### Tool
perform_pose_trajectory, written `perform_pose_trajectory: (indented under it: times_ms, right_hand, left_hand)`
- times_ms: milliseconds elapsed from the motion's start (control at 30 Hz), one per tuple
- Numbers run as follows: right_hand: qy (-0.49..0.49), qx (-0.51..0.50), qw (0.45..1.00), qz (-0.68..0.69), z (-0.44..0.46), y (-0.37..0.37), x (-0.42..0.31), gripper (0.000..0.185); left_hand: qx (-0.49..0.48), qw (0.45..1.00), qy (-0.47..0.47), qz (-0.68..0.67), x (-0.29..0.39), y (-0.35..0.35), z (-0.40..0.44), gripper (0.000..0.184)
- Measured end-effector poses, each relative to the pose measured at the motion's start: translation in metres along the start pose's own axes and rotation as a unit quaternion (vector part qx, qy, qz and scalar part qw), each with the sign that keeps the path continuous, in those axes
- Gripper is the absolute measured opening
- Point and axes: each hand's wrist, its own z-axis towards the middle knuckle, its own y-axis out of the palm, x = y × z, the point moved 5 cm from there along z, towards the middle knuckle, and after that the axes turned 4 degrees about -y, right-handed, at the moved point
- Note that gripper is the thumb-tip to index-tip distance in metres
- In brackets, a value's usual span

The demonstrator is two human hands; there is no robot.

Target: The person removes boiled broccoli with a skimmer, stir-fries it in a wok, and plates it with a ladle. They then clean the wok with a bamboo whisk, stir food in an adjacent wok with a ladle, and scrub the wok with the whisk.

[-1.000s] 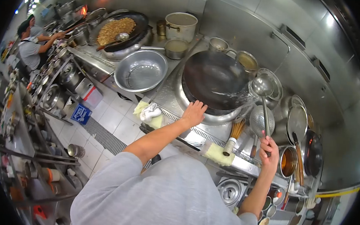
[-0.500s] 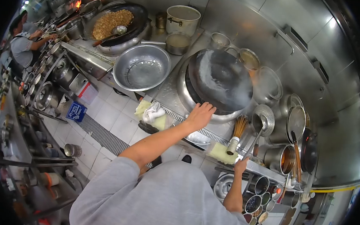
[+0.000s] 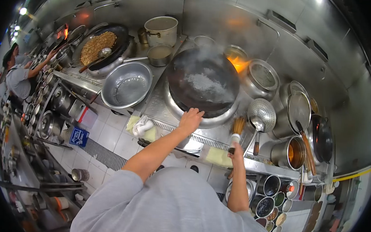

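A dark wok (image 3: 204,81) sits tilted on the steel burner ring, steaming, with bubbling water in its middle. My left hand (image 3: 190,119) is closed on the wok's near rim. The bamboo brush (image 3: 238,127) stands bristles up at the counter's front edge, and my right hand (image 3: 236,153) is wrapped round its pale handle. Just right of the brush rests the ladle (image 3: 258,124), its bowl over the perforated skimmer (image 3: 262,114). Orange flame (image 3: 238,63) shows at the wok's far right side.
Left stand a metal basin (image 3: 127,85), a saucepan (image 3: 159,55), a tall pot (image 3: 161,31) and a wok of browned food (image 3: 98,47). Right are a lidded pot (image 3: 263,76) and a pot of reddish liquid (image 3: 289,153). Co-workers (image 3: 20,78) stand far left.
My right hand has let go of the ladle, which now lies by the skimmer, and has taken hold of the brush. The wok has tilted, its water has shifted, and flame has appeared behind it.
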Motion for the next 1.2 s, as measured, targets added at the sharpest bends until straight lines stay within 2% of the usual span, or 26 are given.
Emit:
perform_pose_trajectory:
  times_ms: [33,67,100,133,200,233,267,333,367,433,467,500,533,600,667,700,733,800,833,867,933,967,1033,1100,1133,1200]
  right_hand:
    - [-0.009,-0.013,0.988,0.152,-0.046,0.014,-0.038,0.038]
    - [-0.034,-0.077,0.961,0.265,-0.066,0.018,-0.057,0.036]
    - [-0.052,-0.056,0.958,0.275,-0.1,0.028,-0.088,0.033]
    - [-0.068,-0.038,0.956,0.282,-0.122,0.04,-0.109,0.031]
    - [-0.184,0.006,0.974,0.135,-0.104,0.034,-0.118,0.034]
    - [-0.209,0.041,0.975,0.065,-0.079,0.041,-0.118,0.038]
    - [-0.263,0.117,0.958,0.022,-0.054,0.054,-0.11,0.041]
    - [-0.233,0.133,0.957,-0.106,0.003,0.073,-0.08,0.039]
    - [-0.232,0.119,0.959,-0.109,0.007,0.077,-0.08,0.039]
    - [-0.111,0.033,0.991,-0.069,0.018,0.095,-0.091,0.044]
    - [-0.117,0.029,0.99,-0.069,0.022,0.104,-0.109,0.044]
    - [-0.189,0.048,0.978,-0.068,0.01,0.109,-0.136,0.045]
    - [-0.254,0.075,0.962,-0.071,-0.001,0.103,-0.15,0.046]
    - [-0.374,0.002,0.896,-0.241,0.078,0.074,-0.161,0.053]
    - [-0.35,-0.036,0.781,-0.516,0.024,0.113,-0.238,0.061]
    - [-0.393,-0.03,0.668,-0.632,0.007,0.134,-0.264,0.066]
    - [-0.397,-0.029,0.665,-0.632,-0.002,0.158,-0.284,0.066]
    - [-0.32,-0.125,0.611,-0.713,0.005,0.211,-0.296,0.059]
    - [-0.299,-0.164,0.582,-0.738,0.013,0.236,-0.298,0.056]
    - [-0.313,-0.183,0.556,-0.748,0.032,0.258,-0.292,0.052]
    - [-0.303,-0.1,0.612,-0.724,0.073,0.286,-0.284,0.043]
    - [-0.326,-0.082,0.616,-0.713,0.077,0.297,-0.272,0.043]
    - [-0.342,-0.056,0.625,-0.7,0.057,0.302,-0.261,0.042]
    - [-0.183,-0.209,0.674,-0.684,0.023,0.293,-0.248,0.041]
    - [-0.186,-0.208,0.673,-0.685,0.014,0.284,-0.253,0.041]
    - [-0.299,-0.165,0.54,-0.77,0.012,0.268,-0.275,0.041]
  left_hand:
    - [0.007,1.0,0.009,0.008,0.008,-0.009,-0.008,0.037]
    - [0.014,1.0,0.02,0.018,0.011,-0.015,-0.014,0.045]
    - [-0.03,0.998,0.019,0.043,0.008,-0.011,-0.017,0.062]
    - [-0.035,0.998,0.017,0.048,0.01,-0.007,-0.02,0.062]
    - [-0.027,0.994,0.051,0.089,0.006,-0.013,-0.029,0.066]
    - [-0.028,0.995,0.051,0.083,0.0,-0.01,-0.03,0.071]
    - [-0.019,0.994,0.05,0.096,-0.002,-0.007,-0.03,0.072]
    - [-0.028,0.994,0.032,0.097,-0.001,-0.01,-0.03,0.072]
    - [-0.024,0.994,0.019,0.102,0.0,-0.012,-0.036,0.072]
    - [-0.047,0.991,0.019,0.121,0.004,-0.017,-0.031,0.071]
    - [-0.041,0.991,0.019,0.123,0.001,-0.024,-0.023,0.071]
    - [-0.036,0.992,0.012,0.117,0.0,-0.024,-0.025,0.069]
    - [-0.04,0.994,0.009,0.105,0.004,-0.019,-0.033,0.068]
    - [-0.015,0.994,0.027,0.102,0.007,-0.02,-0.034,0.061]
    - [-0.023,0.995,0.021,0.09,0.0,-0.02,-0.026,0.056]
    - [-0.027,0.997,0.017,0.075,0.004,-0.027,-0.023,0.051]
    - [-0.022,0.997,0.017,0.076,0.002,-0.028,-0.02,0.051]
    - [-0.062,0.997,0.034,-0.001,-0.003,-0.02,-0.012,0.046]
    - [-0.023,0.999,0.042,-0.016,-0.002,-0.021,-0.012,0.042]
    - [-0.023,0.999,0.041,-0.015,-0.004,-0.022,-0.009,0.042]
    - [-0.058,0.998,0.004,-0.007,-0.006,-0.019,-0.005,0.041]
    - [-0.034,0.999,0.011,0.009,-0.009,-0.018,-0.005,0.04]
    - [-0.05,0.999,0.01,0.007,-0.011,-0.025,-0.009,0.042]
    - [-0.054,0.998,0.011,0.01,-0.015,-0.033,-0.005,0.043]
    - [-0.061,0.998,0.02,0.029,-0.015,-0.033,-0.01,0.046]
    - [-0.063,0.997,0.022,0.049,-0.021,-0.033,-0.015,0.05]
